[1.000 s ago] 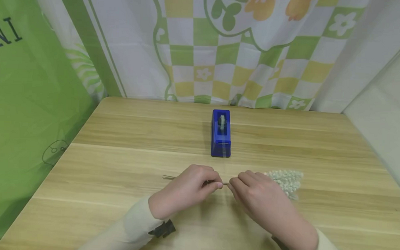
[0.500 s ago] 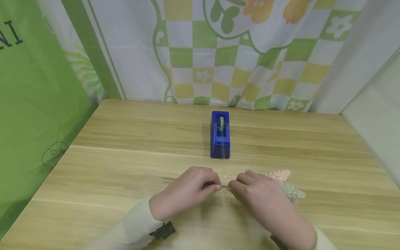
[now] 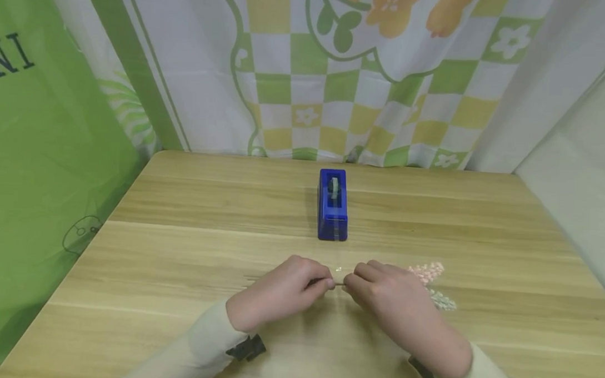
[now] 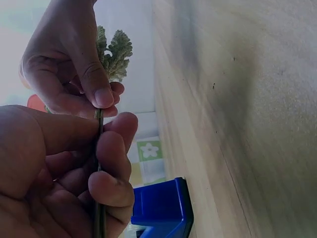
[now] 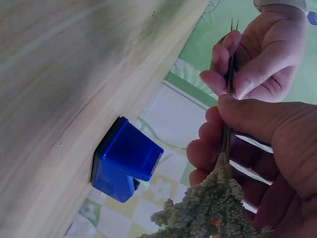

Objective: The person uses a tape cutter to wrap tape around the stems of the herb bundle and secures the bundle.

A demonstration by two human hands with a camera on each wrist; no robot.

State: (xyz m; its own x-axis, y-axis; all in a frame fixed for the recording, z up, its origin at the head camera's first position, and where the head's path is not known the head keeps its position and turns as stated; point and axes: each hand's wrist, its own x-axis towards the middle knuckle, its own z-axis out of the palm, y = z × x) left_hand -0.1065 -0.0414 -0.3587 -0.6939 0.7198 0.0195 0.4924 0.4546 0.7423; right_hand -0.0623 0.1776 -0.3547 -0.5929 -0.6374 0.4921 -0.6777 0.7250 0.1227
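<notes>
A small bunch of flower stems [image 3: 340,284] lies level between both hands, over the table in front of the dispenser. My left hand [image 3: 286,291] grips the bare stems, their thin ends poking out to the left. Right beside it, my right hand [image 3: 398,303] pinches the same stems nearer the blooms. Past the right hand spread a pink flower head [image 3: 429,271] and a pale green flower head [image 3: 442,300], both with a beady texture. In the right wrist view the green blooms [image 5: 208,208] hang below the palm, with a trace of pink among them.
A blue tape dispenser [image 3: 333,220] with a roll of clear tape stands just beyond the hands. The wooden table [image 3: 207,197] runs back to a checked curtain [image 3: 306,89]. Green cloth [image 3: 49,147] hangs on the left.
The stems have turned between the fingers: the pink flower head has come into view above, and the green one has swung lower. Both hands stay nearly in place.
</notes>
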